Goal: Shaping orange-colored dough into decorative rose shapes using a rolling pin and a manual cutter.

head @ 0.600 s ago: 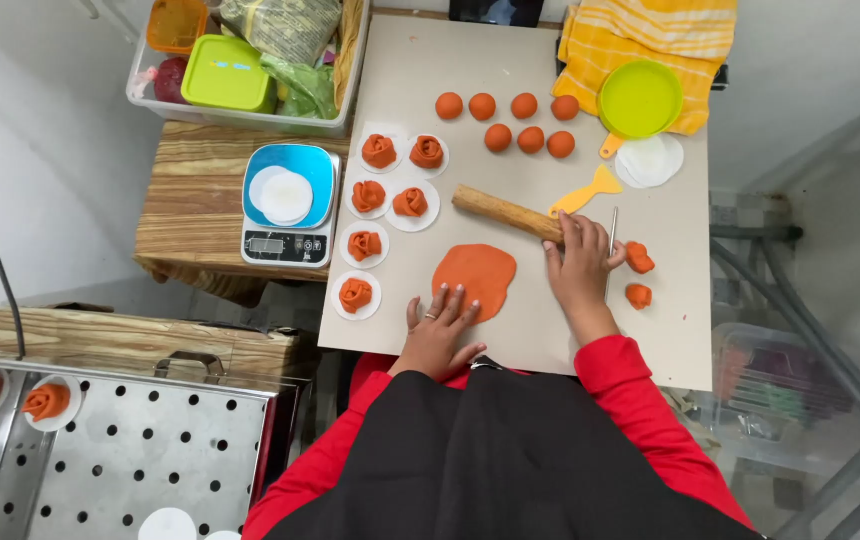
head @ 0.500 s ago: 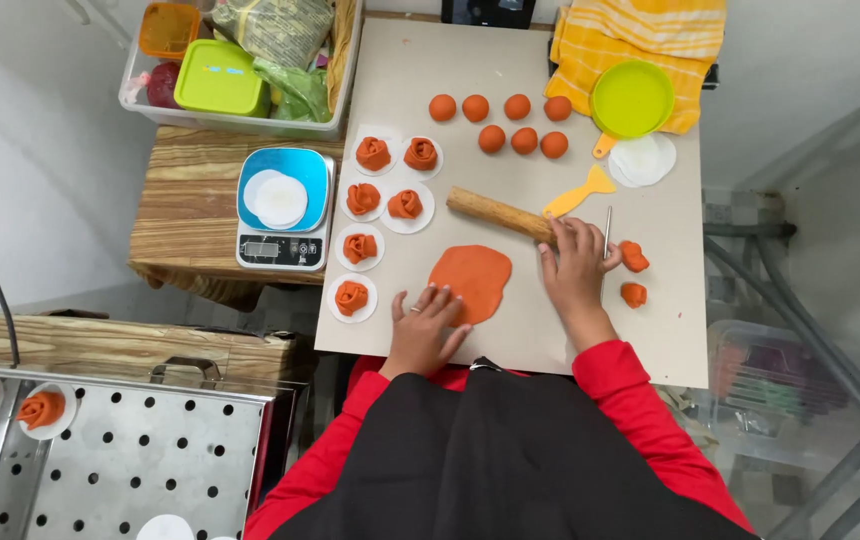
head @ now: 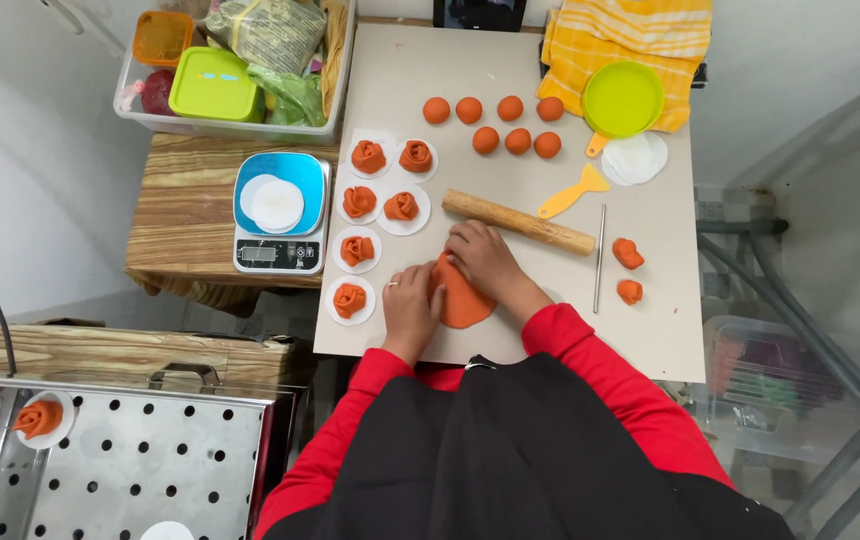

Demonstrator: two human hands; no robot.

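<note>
Dough sheet [head: 465, 300] lies flat, elongated away from both hands' fingers [head: 455, 258].

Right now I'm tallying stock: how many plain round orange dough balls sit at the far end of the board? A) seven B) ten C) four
A: the dough balls lie in two rows, four behind and three in front, beyond the rolling pin.

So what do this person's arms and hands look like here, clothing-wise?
Both arms are in long red sleeves down to the wrists. The left hand and right hand are bare, without gloves; the left seems to wear a ring. A black apron-like garment covers the front.
</note>
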